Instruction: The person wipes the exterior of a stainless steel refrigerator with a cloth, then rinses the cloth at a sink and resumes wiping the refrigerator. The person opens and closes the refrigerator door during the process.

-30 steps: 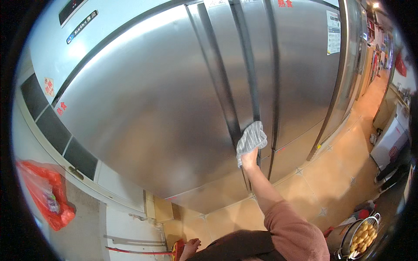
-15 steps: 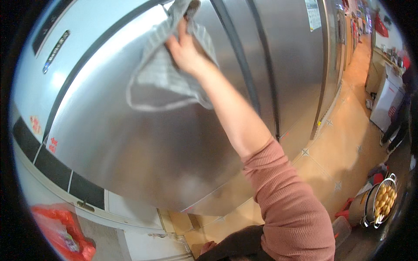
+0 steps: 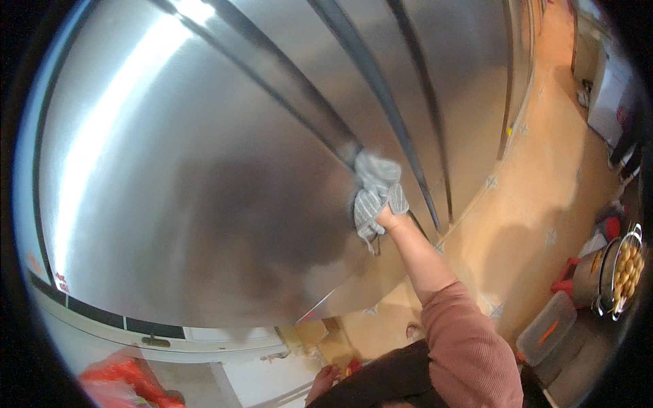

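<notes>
My right hand (image 3: 389, 216) is bunched into a grey striped cloth (image 3: 373, 194), which covers most of its fingers. The cloth presses against a dark vertical groove near the lower part of a big stainless steel appliance (image 3: 224, 163), which looks like a refrigerator. Its brushed front fills most of the view, crossed by several dark strips, with a bright glare at the upper left. The cloth's upper part is smeared by motion. My right arm, in a pink ribbed sleeve (image 3: 469, 333), reaches up from the lower right. My left hand does not show.
A red plastic bag (image 3: 126, 374) lies at the lower left. To the right, a pot (image 3: 592, 279) stands by a strainer of round yellowish food (image 3: 627, 272) and a clear plastic container (image 3: 546, 328). Another person's dark-clothed legs (image 3: 629, 153) are at the far right, on the tiled floor (image 3: 524, 197).
My right hand has moved down and to the right with the cloth, from high on the steel front to the groove. The cloth, loosely spread before, is now bunched. The view has shifted.
</notes>
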Motion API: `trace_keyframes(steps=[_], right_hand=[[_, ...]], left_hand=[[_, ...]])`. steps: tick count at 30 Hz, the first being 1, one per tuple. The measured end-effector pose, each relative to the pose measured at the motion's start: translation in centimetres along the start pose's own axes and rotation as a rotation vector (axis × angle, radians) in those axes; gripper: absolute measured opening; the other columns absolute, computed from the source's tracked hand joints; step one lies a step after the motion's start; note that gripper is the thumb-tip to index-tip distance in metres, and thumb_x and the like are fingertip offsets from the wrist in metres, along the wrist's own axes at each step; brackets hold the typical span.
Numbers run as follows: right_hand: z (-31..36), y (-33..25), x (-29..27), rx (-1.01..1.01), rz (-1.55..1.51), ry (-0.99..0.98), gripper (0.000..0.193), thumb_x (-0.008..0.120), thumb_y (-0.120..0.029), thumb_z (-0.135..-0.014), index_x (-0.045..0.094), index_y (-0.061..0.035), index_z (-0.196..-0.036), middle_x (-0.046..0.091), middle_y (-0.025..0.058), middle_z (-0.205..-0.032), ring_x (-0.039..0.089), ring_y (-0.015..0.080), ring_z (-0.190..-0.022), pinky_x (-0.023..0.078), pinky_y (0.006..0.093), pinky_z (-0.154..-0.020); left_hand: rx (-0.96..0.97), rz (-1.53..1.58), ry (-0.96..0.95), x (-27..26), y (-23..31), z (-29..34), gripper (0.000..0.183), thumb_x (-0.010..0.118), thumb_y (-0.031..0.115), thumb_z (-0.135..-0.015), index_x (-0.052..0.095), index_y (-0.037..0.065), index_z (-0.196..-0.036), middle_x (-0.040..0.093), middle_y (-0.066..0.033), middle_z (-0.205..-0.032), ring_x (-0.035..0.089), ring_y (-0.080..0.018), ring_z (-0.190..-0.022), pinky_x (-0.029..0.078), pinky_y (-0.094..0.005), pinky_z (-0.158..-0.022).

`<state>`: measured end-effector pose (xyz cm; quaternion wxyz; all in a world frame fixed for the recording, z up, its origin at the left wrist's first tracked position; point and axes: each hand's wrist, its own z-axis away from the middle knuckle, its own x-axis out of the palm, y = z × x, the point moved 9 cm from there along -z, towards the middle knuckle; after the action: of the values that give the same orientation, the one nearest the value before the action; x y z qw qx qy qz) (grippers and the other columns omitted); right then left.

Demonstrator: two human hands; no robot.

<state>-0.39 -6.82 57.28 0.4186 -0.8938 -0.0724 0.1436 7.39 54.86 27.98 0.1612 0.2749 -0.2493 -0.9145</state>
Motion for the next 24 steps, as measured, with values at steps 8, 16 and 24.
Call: trace_keyframes(steps=[8,16,24], right_hand=[[15.8,15.8,5.4,0.466,-0.327,0.189,0.037,0.050,-0.025,-0.089,0.053,-0.0015,-0.118,0.057,0.0149,-0.113,0.051,0.0274,-0.109,0.038,0.0351,-0.096],[18.7,15.2,6.8,0.492,-0.321,0.466,0.028,0.044,-0.013,-0.091,0.052,-0.0018,-0.116,0.059,0.0161,-0.108,0.054,0.0325,-0.103,0.043,0.0377,-0.087],[2.9,-1.9,5.2,0.526,-2.253,0.563,0.030,0.045,-0.015,-0.092,0.052,0.0001,-0.117,0.057,0.0123,-0.117,0.052,0.0274,-0.110,0.038,0.0360,-0.099]], left_hand=[[0.309,-0.407,-0.184,-0.5,-2.3,0.6,0.044,0.052,0.036,-0.093,0.052,0.000,-0.118,0.064,-0.0094,-0.103,0.060,-0.0185,-0.087,0.048,-0.0308,-0.078],[0.545,-0.788,-0.176,1.4,2.7,2.5,0.037,0.051,0.028,-0.093,0.051,0.002,-0.119,0.063,-0.0109,-0.106,0.059,-0.0211,-0.098,0.045,-0.0310,-0.087],[0.316,-0.570,-0.411,1.2,-3.0,-1.3,0.044,0.052,0.028,-0.094,0.046,-0.002,-0.125,0.059,-0.0100,-0.117,0.058,-0.0199,-0.105,0.046,-0.0320,-0.086]])
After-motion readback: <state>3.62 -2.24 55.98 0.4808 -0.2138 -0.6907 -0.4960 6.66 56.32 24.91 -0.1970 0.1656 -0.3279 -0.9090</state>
